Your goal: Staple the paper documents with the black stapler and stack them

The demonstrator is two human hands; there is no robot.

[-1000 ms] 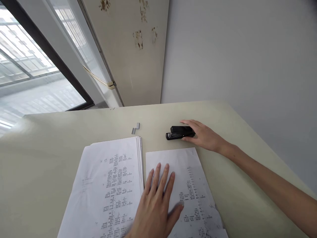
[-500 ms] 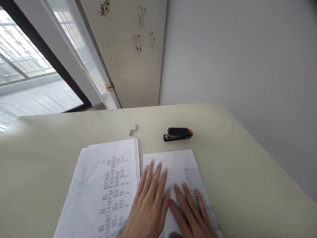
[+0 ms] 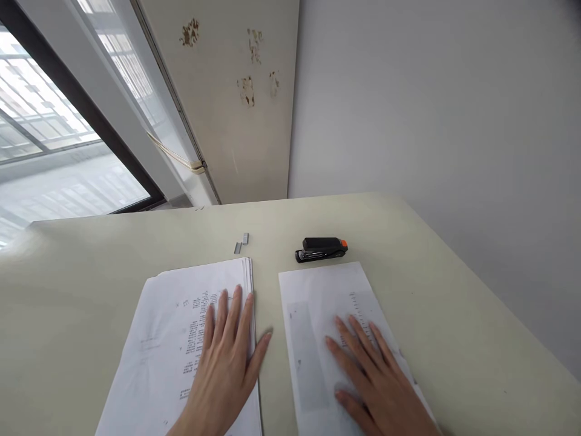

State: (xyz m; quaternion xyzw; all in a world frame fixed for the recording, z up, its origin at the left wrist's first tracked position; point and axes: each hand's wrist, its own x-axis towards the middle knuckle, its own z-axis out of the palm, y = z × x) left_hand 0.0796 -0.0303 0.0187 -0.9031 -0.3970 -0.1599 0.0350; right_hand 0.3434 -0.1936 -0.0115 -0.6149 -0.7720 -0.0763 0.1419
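My left hand [image 3: 227, 363] rests flat on the right part of a thick stack of printed paper [image 3: 154, 327], fingers spread and thumb reaching past the stack's edge. On the right, my right hand [image 3: 372, 375] lies with spread fingers on a smaller pile of paper [image 3: 324, 284], which carries a column of small print and a greyish strip. Neither hand holds anything. Just beyond the smaller pile is a black stapler [image 3: 321, 249] with an orange end. Two small strips of staples [image 3: 241, 242] lie behind the thick stack.
Everything lies on a pale greenish table [image 3: 445, 327]. A grey wall [image 3: 408, 103] stands along the right and back. Behind the table is a stained cream panel [image 3: 240, 139], with a window [image 3: 49, 115] at the left.
My left hand has moved left from the smaller pile onto the thick stack. My right hand and the smaller pile have shifted right and farther from me, widening the gap between the papers.
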